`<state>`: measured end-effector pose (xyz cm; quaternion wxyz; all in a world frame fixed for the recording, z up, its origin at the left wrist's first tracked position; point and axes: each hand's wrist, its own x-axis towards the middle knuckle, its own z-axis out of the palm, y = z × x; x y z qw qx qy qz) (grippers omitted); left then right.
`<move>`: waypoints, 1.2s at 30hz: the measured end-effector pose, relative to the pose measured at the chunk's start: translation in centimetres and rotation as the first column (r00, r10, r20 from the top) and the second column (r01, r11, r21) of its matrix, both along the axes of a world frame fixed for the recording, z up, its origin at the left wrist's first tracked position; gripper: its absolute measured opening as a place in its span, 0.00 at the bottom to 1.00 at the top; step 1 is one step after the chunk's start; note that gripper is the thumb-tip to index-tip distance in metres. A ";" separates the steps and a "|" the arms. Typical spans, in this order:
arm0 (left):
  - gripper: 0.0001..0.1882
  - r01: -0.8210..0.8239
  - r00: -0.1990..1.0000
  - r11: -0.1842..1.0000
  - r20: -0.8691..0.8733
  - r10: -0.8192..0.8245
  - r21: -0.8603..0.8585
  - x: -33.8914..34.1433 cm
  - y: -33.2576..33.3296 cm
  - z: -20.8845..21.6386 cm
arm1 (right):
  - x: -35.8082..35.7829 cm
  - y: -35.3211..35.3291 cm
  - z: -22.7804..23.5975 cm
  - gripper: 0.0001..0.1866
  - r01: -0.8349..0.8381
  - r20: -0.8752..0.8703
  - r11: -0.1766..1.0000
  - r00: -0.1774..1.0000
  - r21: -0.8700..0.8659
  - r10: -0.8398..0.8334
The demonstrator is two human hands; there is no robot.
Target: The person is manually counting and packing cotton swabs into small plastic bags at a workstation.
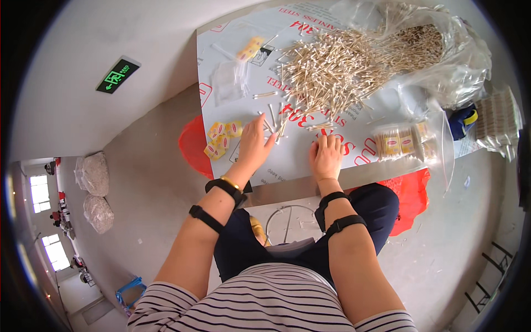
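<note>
Cotton swabs (332, 72) w/ tan, wooden-looking sticks lie in a big jumbled heap on the far side of the film-covered tabletop (293, 160), running back into a clear plastic bag (470, 66) at upper R. Nearer the person: some loose swabs (282, 124) at the L hand (254, 146), plus a short row of swabs (322, 127) just beyond the R hand (326, 157).

L hand: thumb & index spread apart, tips by the loose swabs; open, no firm grip seen. R hand: fingers close together, slightly bent, pointing at the row; can't tell if anything's pinched under them.

Handling (judged by eye): a swab is prob. v. light & stiff along the stick, but thin, so it could snap if bent hard. Sticks look smooth, so likely to roll & slide on the slick film; tips soft, easily squashed or soiled. Best hold = mid-stick btwn thumb & index, light pinch, clear of the 2 cotton ends. For several together, get sticks parallel 1st & pinch the bunch round its middle; crossed ones would prob. snag or fan out. Yellow cards (224, 139) L of the L hand look thin & light; take by an edge.
</note>
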<state>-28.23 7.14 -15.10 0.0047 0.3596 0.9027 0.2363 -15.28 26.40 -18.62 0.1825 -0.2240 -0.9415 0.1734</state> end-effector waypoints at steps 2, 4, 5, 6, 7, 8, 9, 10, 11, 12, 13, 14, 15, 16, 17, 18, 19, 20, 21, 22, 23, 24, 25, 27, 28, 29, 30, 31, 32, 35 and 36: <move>0.32 -0.153 0.988 0.988 0.040 0.151 0.038 -0.1 2.9 -0.9 | 0.1 0.1 0.1 0.08 0.001 -0.003 1.000 1.000 0.009 -0.001; 0.30 -0.108 0.992 0.989 -0.049 0.113 0.098 -0.2 5.1 -0.9 | 0.2 0.3 0.1 0.08 0.001 0.023 1.000 1.000 0.016 -0.002; 0.30 -0.105 0.993 0.989 -0.047 0.110 0.099 -0.5 5.7 -0.8 | 0.2 0.3 0.0 0.08 0.004 0.025 1.000 1.000 0.017 -0.004; 0.27 -0.038 0.998 0.992 -0.047 0.044 0.120 -0.9 6.2 -0.6 | 0.2 0.3 -0.1 0.08 0.000 0.024 1.000 1.000 0.010 0.000; 0.24 0.031 0.999 0.989 -0.047 -0.024 0.142 -1.0 6.6 -0.6 | 0.2 0.3 -0.1 0.08 -0.002 0.024 1.000 1.000 0.003 0.002; 0.24 0.035 0.999 0.989 -0.045 -0.029 0.142 -1.1 6.6 -0.7 | 0.2 0.3 -0.2 0.08 0.003 0.026 1.000 1.000 0.003 -0.003; 0.20 0.098 0.995 0.984 -0.025 -0.095 0.148 -1.4 6.2 -0.6 | 0.2 0.3 -0.2 0.08 0.002 0.026 1.000 1.000 0.000 -0.002; 0.16 0.160 0.987 0.975 -0.005 -0.161 0.155 -1.6 5.9 -0.6 | 0.2 0.3 -0.2 0.08 0.002 0.026 1.000 1.000 -0.002 -0.002; 0.16 0.164 0.986 0.974 -0.003 -0.166 0.155 -1.6 5.4 -0.5 | 0.2 0.3 -0.1 0.08 0.006 0.028 1.000 1.000 -0.003 -0.006; 0.14 0.182 0.982 0.974 0.019 -0.186 0.138 -1.3 4.7 -0.5 | 0.2 0.3 0.0 0.08 0.004 0.014 1.000 1.000 -0.001 -0.004; 0.13 0.196 0.978 0.973 0.042 -0.203 0.119 -0.9 3.8 -0.4 | 0.2 0.2 0.2 0.07 -0.001 -0.001 1.000 1.000 -0.002 0.001; 0.13 0.198 0.978 0.973 0.045 -0.204 0.116 -0.6 2.9 -0.4 | 0.2 0.2 0.2 0.07 0.001 0.002 1.000 1.000 -0.005 -0.001; 0.13 0.227 0.971 0.969 0.050 -0.232 0.093 -0.2 1.9 -0.4 | 0.2 0.2 0.3 0.07 0.001 0.002 1.000 1.000 -0.014 -0.001; 0.14 0.255 0.964 0.964 0.056 -0.259 0.070 0.4 1.3 -0.1 | 0.2 0.2 0.3 0.07 -0.001 0.003 1.000 1.000 -0.023 0.001; 0.14 0.255 0.964 0.965 0.059 -0.259 0.067 1.0 0.6 0.1 | 0.2 0.2 0.3 0.07 -0.001 0.006 1.000 1.000 -0.026 0.001; 0.15 0.232 0.968 0.970 0.081 -0.237 0.073 1.6 0.0 0.4 | 0.2 0.3 0.3 0.07 0.000 0.002 0.999 1.000 -0.033 0.000; 0.17 0.208 0.971 0.975 0.102 -0.216 0.078 2.2 -0.5 0.9 | 0.2 0.4 0.2 0.07 0.001 -0.004 0.999 1.000 -0.040 -0.001; 0.17 0.208 0.971 0.975 0.104 -0.215 0.077 2.7 -0.9 1.2 | 0.2 0.4 0.2 0.07 0.000 -0.002 0.999 1.000 -0.042 0.000; 0.20 0.194 0.980 0.980 0.031 -0.195 0.036 3.2 -1.3 1.5 | 0.2 0.5 0.1 0.08 0.009 -0.004 0.999 1.000 -0.031 -0.009; 0.25 0.173 0.984 0.985 -0.047 -0.173 -0.006 3.6 -1.9 1.8 | 0.1 0.4 0.0 0.08 0.013 -0.010 1.000 1.000 -0.023 -0.014; 0.25 0.170 0.984 0.985 -0.047 -0.170 -0.009 4.4 -2.2 1.7 | 0.0 0.3 -0.1 0.08 0.010 -0.011 1.000 1.000 -0.025 -0.010; 0.31 0.189 0.980 0.974 -0.047 -0.196 -0.124 5.4 -2.2 1.3 | 0.0 0.4 -0.1 0.07 0.017 -0.014 1.000 1.000 -0.016 -0.017; 0.38 0.203 0.975 0.950 -0.044 -0.219 -0.236 6.3 -2.1 0.8 | 0.0 0.4 -0.2 0.07 0.022 -0.016 1.000 1.000 -0.005 -0.023; 0.46 0.243 0.966 0.918 -0.008 -0.259 -0.313 7.0 -1.5 -0.1 | 0.0 0.2 -0.3 0.07 0.017 -0.019 1.000 1.000 -0.005 -0.017; 0.47 0.188 0.976 0.930 -0.041 -0.212 -0.315 6.8 -0.9 -0.5 | 0.0 0.2 -0.3 0.07 0.017 -0.019 1.000 1.000 -0.003 -0.017; 0.47 0.133 0.984 0.940 -0.075 -0.164 -0.315 6.5 -0.5 -0.8 | 0.0 0.2 -0.3 0.07 0.015 -0.018 1.000 1.000 -0.001 -0.015; 0.47 0.131 0.984 0.940 -0.075 -0.162 -0.314 5.8 -0.2 -1.1 | -0.1 0.1 -0.2 0.07 0.012 -0.011 1.000 1.000 -0.005 -0.013; 0.47 0.109 0.985 0.943 -0.091 -0.144 -0.316 5.0 0.2 -1.4 | -0.1 0.1 -0.3 0.08 0.011 -0.003 1.000 1.000 -0.008 -0.011; 0.48 0.086 0.986 0.944 -0.107 -0.126 -0.318 4.5 0.5 -1.6 | -0.1 0.2 -0.3 0.08 0.010 -0.003 1.000 1.000 -0.007 -0.010; 0.48 0.130 0.975 0.930 -0.124 -0.182 -0.344 3.9 0.2 -1.5 | 0.0 0.3 -0.4 0.08 0.019 -0.012 1.000 1.000 0.016 -0.019; 0.48 0.131 0.975 0.930 -0.124 -0.183 -0.343 3.8 -0.1 -1.4 | 0.1 0.4 -0.4 0.08 0.015 -0.012 1.000 1.000 0.010 -0.015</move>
